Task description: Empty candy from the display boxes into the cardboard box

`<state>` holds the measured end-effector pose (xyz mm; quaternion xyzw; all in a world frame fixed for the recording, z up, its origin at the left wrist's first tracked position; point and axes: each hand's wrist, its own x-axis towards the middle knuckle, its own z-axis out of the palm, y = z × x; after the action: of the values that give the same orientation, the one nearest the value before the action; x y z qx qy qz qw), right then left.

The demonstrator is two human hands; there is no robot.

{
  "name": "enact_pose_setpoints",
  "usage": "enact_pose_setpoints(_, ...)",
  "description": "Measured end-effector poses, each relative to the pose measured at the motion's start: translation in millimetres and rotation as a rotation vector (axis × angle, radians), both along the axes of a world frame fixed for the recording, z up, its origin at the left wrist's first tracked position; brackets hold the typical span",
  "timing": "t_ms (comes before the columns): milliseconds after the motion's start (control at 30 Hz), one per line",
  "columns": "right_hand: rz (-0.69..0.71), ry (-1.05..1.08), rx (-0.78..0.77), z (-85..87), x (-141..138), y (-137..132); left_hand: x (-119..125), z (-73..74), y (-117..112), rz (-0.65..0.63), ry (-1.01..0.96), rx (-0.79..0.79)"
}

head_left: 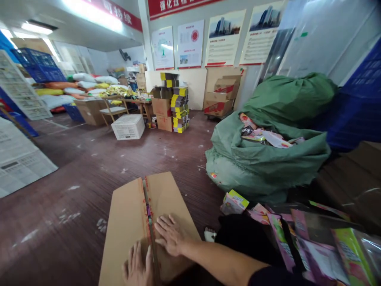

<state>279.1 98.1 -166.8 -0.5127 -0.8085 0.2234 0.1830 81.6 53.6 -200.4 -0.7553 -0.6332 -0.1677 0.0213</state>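
A brown cardboard box (131, 214) lies in front of me with its two top flaps closed and a strip of tape (148, 210) running down the seam. My left hand (137, 269) rests flat on the near left flap, fingers stretched out, beside the seam. My right hand (168, 235) presses flat on the right flap, fingers spread and pointing toward the seam. Neither hand holds anything.
Big green sacks (268, 159) full of colourful packets stand at right. Loose packets (312, 246) and a small box (234, 201) lie near my right arm. Farther back are a white crate (128, 127), stacked cartons (175, 107), tables and blue crates (38, 63). The floor is dark wood.
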Motion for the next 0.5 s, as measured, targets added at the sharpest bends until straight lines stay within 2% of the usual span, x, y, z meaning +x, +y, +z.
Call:
enact_pose_setpoints(67,-0.012,-0.025,0.036,2.7,6,-6,9,10.8,-14,0.213,-0.068,-0.018)
enact_pose_setpoints(133,-0.099,-0.063,0.06,3.3,20,-18,13,18.2,-24,0.485,-0.186,-0.033)
enact_pose_setpoints(167,-0.193,-0.091,0.05,0.6,29,-26,13,20.3,-27,0.593,-0.25,-0.047)
enact_pose_setpoints(233,-0.473,-0.135,-0.035,-11.3,48,-44,13,21.7,-29,0.739,-0.338,-0.074)
enact_pose_setpoints(300,-0.673,-0.09,-0.126,-28.2,64,-58,16,19.6,-28,0.808,-0.305,-0.055)
enact_pose_setpoints(333,-0.71,-0.048,-0.135,-36.8,69,-63,19,17.8,-28,0.842,-0.262,-0.034)
enact_pose_setpoints(433,-0.712,0.041,-0.024,-56.2,72,-71,26,13.6,-29,0.856,-0.147,-0.035)
enact_pose_setpoints(500,-0.703,0.026,0.059,-60.7,64,-75,23,15.2,-28,0.838,-0.11,-0.07)
